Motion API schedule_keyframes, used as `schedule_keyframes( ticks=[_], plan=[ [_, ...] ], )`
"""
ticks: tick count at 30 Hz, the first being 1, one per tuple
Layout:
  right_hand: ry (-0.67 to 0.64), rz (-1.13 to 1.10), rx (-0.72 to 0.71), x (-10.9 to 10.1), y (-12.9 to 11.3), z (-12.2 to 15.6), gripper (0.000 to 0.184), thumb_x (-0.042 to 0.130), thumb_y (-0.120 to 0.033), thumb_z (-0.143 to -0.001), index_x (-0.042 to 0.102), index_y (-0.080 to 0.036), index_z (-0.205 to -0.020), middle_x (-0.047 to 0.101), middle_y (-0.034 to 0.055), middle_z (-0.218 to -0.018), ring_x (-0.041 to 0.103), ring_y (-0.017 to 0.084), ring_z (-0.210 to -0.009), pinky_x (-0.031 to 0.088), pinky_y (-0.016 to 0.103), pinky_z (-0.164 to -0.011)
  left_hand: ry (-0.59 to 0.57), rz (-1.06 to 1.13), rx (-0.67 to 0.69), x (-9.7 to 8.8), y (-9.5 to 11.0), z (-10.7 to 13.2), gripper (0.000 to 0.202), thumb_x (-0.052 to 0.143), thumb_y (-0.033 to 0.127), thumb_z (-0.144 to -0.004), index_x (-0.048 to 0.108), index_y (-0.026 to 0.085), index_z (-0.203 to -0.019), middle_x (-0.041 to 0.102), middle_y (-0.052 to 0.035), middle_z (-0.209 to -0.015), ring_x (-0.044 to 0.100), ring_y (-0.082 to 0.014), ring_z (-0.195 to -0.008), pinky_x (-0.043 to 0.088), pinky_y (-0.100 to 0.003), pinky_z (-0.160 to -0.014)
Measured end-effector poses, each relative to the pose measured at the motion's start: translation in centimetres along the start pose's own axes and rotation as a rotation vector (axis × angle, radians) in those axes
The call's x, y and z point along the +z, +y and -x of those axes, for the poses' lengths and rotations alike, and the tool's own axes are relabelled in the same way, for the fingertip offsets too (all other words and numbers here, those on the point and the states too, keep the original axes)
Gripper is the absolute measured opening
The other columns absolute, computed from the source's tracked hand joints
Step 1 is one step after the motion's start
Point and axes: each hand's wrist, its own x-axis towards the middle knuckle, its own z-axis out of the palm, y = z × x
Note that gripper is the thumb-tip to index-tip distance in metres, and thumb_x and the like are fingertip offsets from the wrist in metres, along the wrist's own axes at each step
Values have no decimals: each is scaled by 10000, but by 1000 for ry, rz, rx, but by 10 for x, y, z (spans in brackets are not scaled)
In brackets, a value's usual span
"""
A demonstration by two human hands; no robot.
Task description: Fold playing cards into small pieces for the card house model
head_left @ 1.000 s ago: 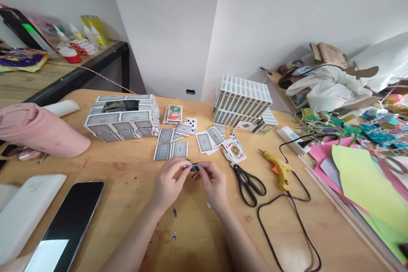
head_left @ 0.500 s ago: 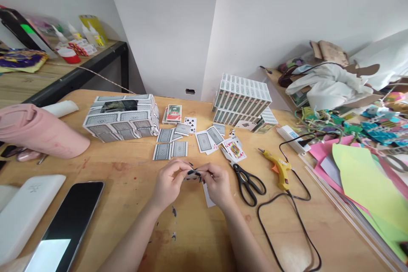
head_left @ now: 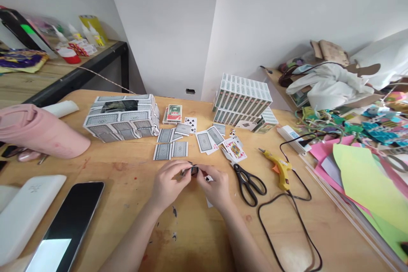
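Note:
Over the middle of the wooden table [head_left: 127, 204], my left hand [head_left: 168, 182] and my right hand [head_left: 216, 185] meet fingertip to fingertip. Both pinch a small playing card [head_left: 194, 171], largely covered by the fingers; it looks bent. Another card [head_left: 209, 203] shows partly under my right hand. Beyond the hands lie several patterned card backs [head_left: 179, 149] and a face card [head_left: 235, 150]. Black-handled scissors [head_left: 248, 182] rest to the right of my right hand, their blades against the face card. A yellow glue gun [head_left: 280, 171] lies farther right.
A card-covered box [head_left: 121, 119] stands back left, stacked card boxes [head_left: 242, 97] back right. On the left are a pink tumbler [head_left: 44, 131], a phone [head_left: 70, 221] and a white power bank [head_left: 28, 216]. The glue gun's cable [head_left: 259, 225] loops right; coloured paper [head_left: 369, 187] lies beyond.
The fingertips have come closer together, and the card between them shows less and looks more bent. My right hand has shifted slightly, showing a different part of the card beneath it.

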Motion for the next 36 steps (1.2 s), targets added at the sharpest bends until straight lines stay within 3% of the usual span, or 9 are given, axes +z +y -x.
schedule_keyframes(
  ticks=[11, 18, 28, 36],
  plan=[
    [-45, -72, 18, -1, 4, -1, 211, 492, -181, -783, 654, -191, -919, 716, 56, -822, 663, 157, -682, 528, 271, -669, -41, -20, -15, -2, 0, -2, 155, 536, 162, -755, 648, 204, -853, 688, -29, -837, 634, -147, -800, 510, -281, -769],
    [61, -37, -1, -2, 9, -2, 139, 549, -281, -811, 666, -207, -797, 711, 46, -771, 652, 150, -633, 533, 253, -630, -26, -68, -13, 1, -1, 0, 153, 556, 206, -768, 665, 225, -874, 710, -17, -838, 653, -149, -779, 522, -280, -742],
    [64, -47, -16, -1, 4, -3, 153, 530, -248, -805, 645, -197, -718, 707, 68, -776, 642, 153, -652, 529, 270, -636, 26, -83, 45, 4, 2, 2, 134, 544, 205, -786, 674, 217, -819, 714, -33, -786, 658, -151, -744, 527, -290, -726],
    [-29, -12, -56, -7, 11, -2, 145, 500, -240, -835, 638, -209, -807, 707, 60, -817, 652, 162, -703, 519, 260, -643, -87, -180, 72, -2, -2, 3, 225, 443, 160, -837, 642, 222, -922, 711, -30, -830, 658, -151, -761, 510, -266, -714]
  ],
)
